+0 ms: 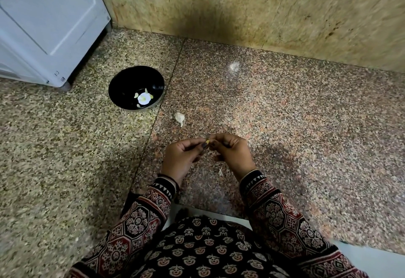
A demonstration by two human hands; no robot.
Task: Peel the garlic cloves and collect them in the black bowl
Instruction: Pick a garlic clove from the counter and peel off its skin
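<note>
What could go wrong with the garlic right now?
The tiny garlic clove is pinched between the left hand and right hand over the stone surface, so it might slip and drop there. The black bowl sits off to the left, so the clove could also fall on the way over. Loose peel nearby might get carried in too.

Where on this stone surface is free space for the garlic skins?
Bare: the wide stretch right of the right hand, up to the wall; also the patch left of the left hand, nearer than the black bowl. Crowded between bowl, loose garlic and hands.
</note>
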